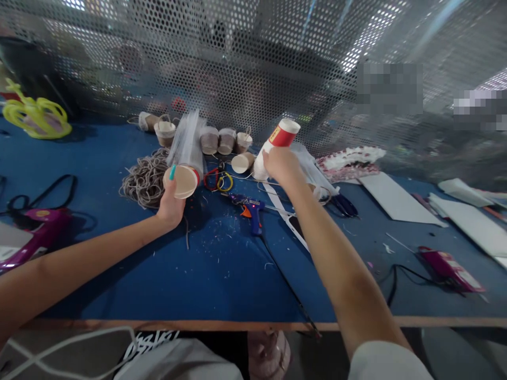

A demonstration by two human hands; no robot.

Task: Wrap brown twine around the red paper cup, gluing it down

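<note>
My left hand [171,207] is closed around a paper cup [185,182] with a red band, its round pale end turned towards me. A teal patch shows at the thumb tip. Further right, my right hand [283,162] grips a tilted stack of paper cups [283,133], white below and red near the top. Behind the left hand lie a heap of grey-brown cord [144,179] and a clear plastic sleeve [186,140]. Between the hands are scissors [217,180] with red and yellow handles and a blue glue gun [253,211].
Several small cord-wrapped cups [209,140] line the back by the perforated metal screen [237,68]. A yellow crown-like piece [37,117] and a magenta glue gun [39,232] are left. White boards [400,198] and another magenta glue gun [449,269] lie right. A cable crosses the table's front edge.
</note>
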